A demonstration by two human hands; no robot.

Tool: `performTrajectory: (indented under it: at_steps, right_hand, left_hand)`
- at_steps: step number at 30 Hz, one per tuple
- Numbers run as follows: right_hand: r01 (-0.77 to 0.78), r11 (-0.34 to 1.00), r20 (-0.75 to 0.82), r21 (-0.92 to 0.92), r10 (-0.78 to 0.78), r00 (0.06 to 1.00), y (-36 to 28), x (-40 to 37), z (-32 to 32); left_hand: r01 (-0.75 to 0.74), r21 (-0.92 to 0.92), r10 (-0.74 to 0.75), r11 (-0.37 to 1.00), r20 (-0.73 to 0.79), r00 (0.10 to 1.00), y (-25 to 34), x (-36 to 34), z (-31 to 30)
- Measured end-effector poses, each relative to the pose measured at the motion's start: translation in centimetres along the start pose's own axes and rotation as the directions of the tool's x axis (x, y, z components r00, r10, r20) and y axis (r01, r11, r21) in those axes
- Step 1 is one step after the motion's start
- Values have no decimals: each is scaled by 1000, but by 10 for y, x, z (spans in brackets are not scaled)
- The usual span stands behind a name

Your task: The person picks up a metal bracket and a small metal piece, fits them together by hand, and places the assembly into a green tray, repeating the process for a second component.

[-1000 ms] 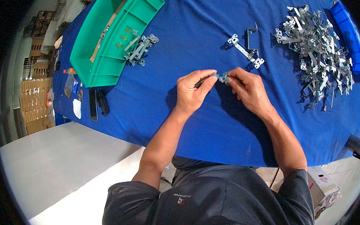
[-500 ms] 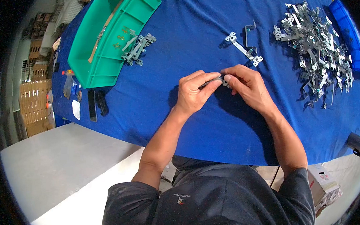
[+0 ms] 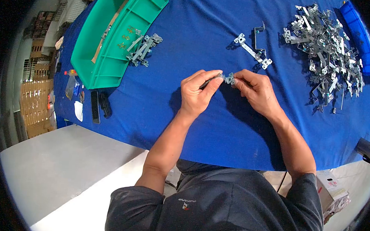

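Note:
Between my hands is a small grey metal bracket [image 3: 230, 78] with holes in its flared end. My left hand [image 3: 198, 93] is closed, pinching the bracket between thumb and fingers and hiding much of it. My right hand [image 3: 257, 91] is closed too, its thumb and forefinger gripping the bracket's right end. Beyond them, two similar metal brackets lie on the blue cloth: a flat one with holed ends [image 3: 250, 49] and a bent one standing on edge [image 3: 256, 37].
To the right a large heap of metal brackets [image 3: 328, 58] lies beside a blue bin [image 3: 360, 39]. On the left, a green bin [image 3: 81, 62] stands with a smaller pile of brackets [image 3: 143, 48] against it. A phone [image 3: 95, 107] lies near the cloth's left edge.
My fingers have shifted on the bracket, and its holed end shows more now. My right fingertips have drawn slightly toward me and apart from my left hand. The view has moved slightly.

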State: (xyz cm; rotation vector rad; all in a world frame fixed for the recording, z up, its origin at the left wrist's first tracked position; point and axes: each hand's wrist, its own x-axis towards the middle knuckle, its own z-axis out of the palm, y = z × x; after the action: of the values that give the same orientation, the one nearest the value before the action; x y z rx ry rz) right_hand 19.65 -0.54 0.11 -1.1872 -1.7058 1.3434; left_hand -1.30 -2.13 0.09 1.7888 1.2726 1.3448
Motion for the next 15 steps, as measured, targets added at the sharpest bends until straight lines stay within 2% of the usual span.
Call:
performTrajectory:
  at_steps: [5, 8, 11, 15]
  right_hand:
    - [16, 1000, -11, -25, -16, 1000, -2, 0, -1]
    - [-27, 994, -50, 102, 32, 998, -8, -1, 1]
    - [-115, 956, 45, 268, 107, 993, -8, 1, -7]
    - [-39, 975, 20, 218, 36, 999, -4, 1, -4]
  left_hand:
    - [59, -11, -58, 998, 58, 997, 0, -2, -2]
    - [29, 14, -30, 999, 90, 995, 4, 2, -2]
    - [15, 45, -20, 999, 102, 995, 2, 1, 0]
    - [-9, 32, 4, 999, 152, 988, 2, 0, 2]
